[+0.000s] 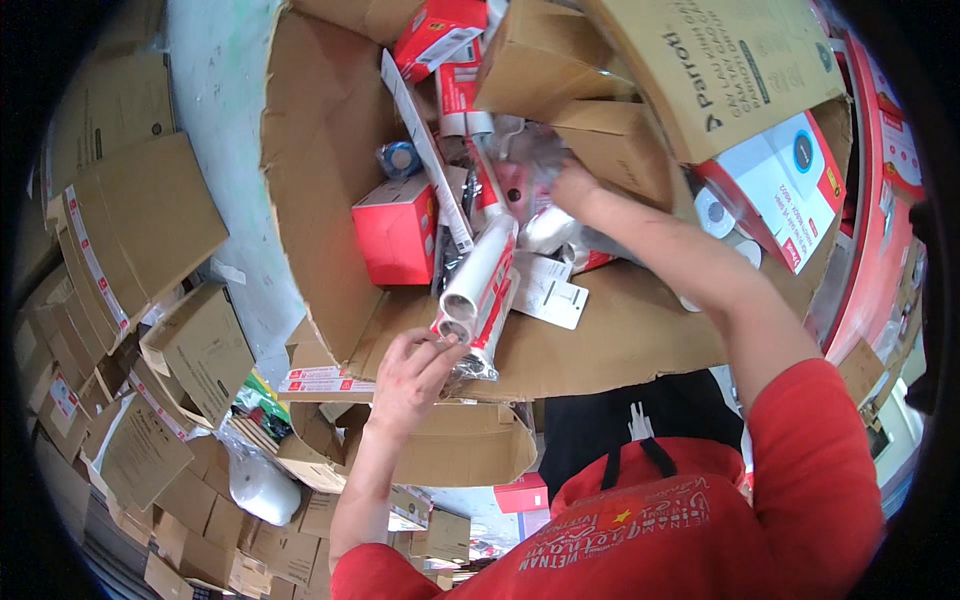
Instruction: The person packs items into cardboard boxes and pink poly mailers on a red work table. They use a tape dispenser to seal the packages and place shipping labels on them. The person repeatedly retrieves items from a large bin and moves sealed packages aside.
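A large open cardboard box [318,150] full of mixed goods lies in front of me. My left hand [415,370] is at its near edge, fingers curled against the end of a plastic-wrapped pack of white rolls [478,275]. My right hand [572,188] reaches deep into the box, blurred, beside crumpled clear plastic [538,155]; its fingers are largely hidden. Between the arms lie a white card [548,290] and a white plastic-wrapped item [547,230]. A red box [396,230] and a blue roll [399,158] sit left of the rolls.
A brown carton [735,65] and a white-and-red product box [785,190] rest at the box's right side. Stacked cartons [145,240] crowd the left. Below the near edge stands another open carton [455,450], with a white wrapped bundle [265,490] to its left.
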{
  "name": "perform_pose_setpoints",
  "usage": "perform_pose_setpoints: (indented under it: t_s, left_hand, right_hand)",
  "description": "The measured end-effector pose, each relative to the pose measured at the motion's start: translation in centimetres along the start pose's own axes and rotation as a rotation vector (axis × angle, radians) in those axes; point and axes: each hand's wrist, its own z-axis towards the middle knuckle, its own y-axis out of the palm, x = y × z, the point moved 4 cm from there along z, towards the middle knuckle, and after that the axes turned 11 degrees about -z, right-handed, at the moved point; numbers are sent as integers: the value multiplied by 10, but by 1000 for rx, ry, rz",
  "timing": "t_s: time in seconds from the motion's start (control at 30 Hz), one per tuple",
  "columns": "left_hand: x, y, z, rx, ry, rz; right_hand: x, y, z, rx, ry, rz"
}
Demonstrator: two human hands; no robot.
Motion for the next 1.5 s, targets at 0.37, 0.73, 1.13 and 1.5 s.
perform_pose_setpoints:
  t_s: [0.37,0.73,1.13,1.5]
  left_hand:
    - [-32,-23,-13,183,-352,-62]
    - [-19,-64,195,319,-35,-246]
    - [11,8,307,443,238,-7]
    - [59,-79,254,592,74,-727]
  right_hand:
    - [55,-127,-264,-216,-142,-110]
    - [37,-192,-336,-86,-64,93]
    - [62,-228,-422,-118,60,361]
    - [-1,-209,-372,-42,41,289]
